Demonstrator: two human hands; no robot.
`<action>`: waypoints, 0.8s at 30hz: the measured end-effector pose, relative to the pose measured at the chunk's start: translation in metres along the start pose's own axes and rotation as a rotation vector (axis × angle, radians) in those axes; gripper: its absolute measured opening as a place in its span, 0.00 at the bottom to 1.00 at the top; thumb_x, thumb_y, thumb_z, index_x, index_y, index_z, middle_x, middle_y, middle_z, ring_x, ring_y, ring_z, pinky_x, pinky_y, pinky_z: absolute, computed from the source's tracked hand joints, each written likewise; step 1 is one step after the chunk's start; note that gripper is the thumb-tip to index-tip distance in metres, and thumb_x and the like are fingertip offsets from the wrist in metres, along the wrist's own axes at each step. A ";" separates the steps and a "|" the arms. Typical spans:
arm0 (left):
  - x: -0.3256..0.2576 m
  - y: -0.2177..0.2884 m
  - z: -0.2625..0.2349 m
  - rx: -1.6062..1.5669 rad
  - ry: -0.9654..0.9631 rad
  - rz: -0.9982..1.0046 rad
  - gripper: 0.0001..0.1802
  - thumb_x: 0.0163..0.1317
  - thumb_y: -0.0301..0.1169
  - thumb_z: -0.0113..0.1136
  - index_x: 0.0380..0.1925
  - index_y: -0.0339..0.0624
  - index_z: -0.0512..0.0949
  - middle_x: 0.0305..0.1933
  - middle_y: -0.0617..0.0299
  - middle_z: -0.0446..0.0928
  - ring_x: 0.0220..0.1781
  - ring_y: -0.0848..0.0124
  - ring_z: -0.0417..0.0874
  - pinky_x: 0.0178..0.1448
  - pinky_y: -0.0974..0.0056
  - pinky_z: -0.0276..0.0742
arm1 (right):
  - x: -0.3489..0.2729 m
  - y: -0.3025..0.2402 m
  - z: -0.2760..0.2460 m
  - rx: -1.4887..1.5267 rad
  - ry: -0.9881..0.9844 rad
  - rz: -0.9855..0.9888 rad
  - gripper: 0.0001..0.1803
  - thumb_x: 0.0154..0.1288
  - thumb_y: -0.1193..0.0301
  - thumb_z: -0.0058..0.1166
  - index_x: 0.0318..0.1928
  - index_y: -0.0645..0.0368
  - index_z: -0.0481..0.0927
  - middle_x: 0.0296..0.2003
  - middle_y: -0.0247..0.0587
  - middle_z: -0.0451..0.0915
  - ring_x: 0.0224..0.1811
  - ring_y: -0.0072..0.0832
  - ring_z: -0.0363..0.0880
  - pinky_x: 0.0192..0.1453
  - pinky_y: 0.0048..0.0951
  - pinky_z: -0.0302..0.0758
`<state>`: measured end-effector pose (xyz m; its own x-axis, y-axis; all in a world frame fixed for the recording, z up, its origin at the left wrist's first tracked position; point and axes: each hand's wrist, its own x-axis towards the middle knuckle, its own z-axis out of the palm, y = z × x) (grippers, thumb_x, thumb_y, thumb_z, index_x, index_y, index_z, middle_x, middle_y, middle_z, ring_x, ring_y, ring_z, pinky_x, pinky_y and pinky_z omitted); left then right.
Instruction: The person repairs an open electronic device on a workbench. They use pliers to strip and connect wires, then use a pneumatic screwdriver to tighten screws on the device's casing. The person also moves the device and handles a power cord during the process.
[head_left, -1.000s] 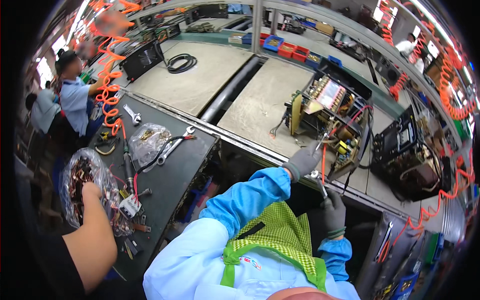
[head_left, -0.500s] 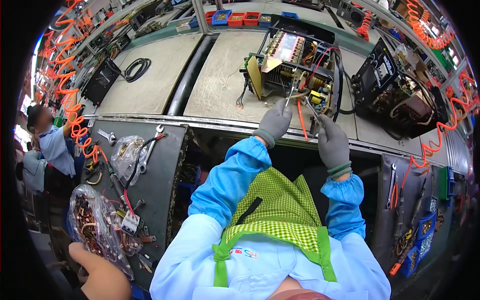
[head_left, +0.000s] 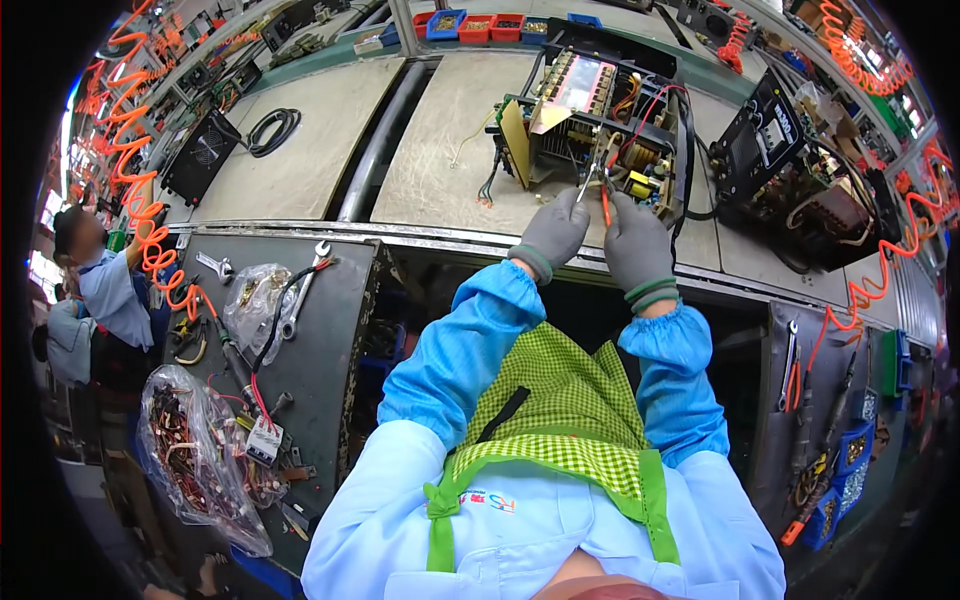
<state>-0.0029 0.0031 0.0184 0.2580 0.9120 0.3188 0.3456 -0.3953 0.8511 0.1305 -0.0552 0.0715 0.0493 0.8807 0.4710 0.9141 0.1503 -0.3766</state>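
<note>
Both arms extend forward and upward from the lower edge, sleeved in light blue with elastic cuffs at the wrists. Left hand and right hand wear grey gloves and sit just beside each other. Both grips are closed with fingers curled; fingertips point away from the body.

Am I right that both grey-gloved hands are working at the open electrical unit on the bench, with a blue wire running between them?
Not quite: the wire between the left hand and right hand is orange-red, not blue. The head view shows it. Both grey-gloved hands are indeed at the open electrical unit on the bench.
</note>
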 end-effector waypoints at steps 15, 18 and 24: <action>-0.006 0.011 0.014 0.028 -0.034 -0.087 0.17 0.68 0.38 0.42 0.47 0.36 0.67 0.35 0.38 0.77 0.37 0.41 0.79 0.42 0.45 0.73 | -0.007 0.002 0.017 -0.092 -0.067 -0.078 0.14 0.62 0.69 0.49 0.48 0.54 0.76 0.32 0.55 0.79 0.35 0.53 0.78 0.37 0.50 0.74; -0.011 0.008 0.018 0.012 0.009 -0.141 0.17 0.67 0.39 0.43 0.46 0.37 0.67 0.36 0.38 0.78 0.38 0.41 0.79 0.44 0.44 0.73 | -0.028 0.002 0.026 -0.092 -0.088 -0.031 0.18 0.61 0.71 0.50 0.53 0.54 0.72 0.39 0.55 0.77 0.38 0.53 0.78 0.38 0.49 0.74; -0.006 0.005 0.028 0.033 0.026 -0.136 0.18 0.66 0.39 0.44 0.46 0.35 0.68 0.36 0.38 0.78 0.39 0.41 0.79 0.45 0.45 0.74 | -0.016 -0.005 0.021 -0.022 -0.143 -0.059 0.19 0.57 0.67 0.55 0.50 0.56 0.76 0.36 0.54 0.79 0.40 0.53 0.78 0.40 0.49 0.74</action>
<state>0.0226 -0.0079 0.0090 0.1839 0.9597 0.2123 0.4055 -0.2709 0.8731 0.1166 -0.0602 0.0490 -0.0616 0.9259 0.3727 0.9225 0.1955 -0.3330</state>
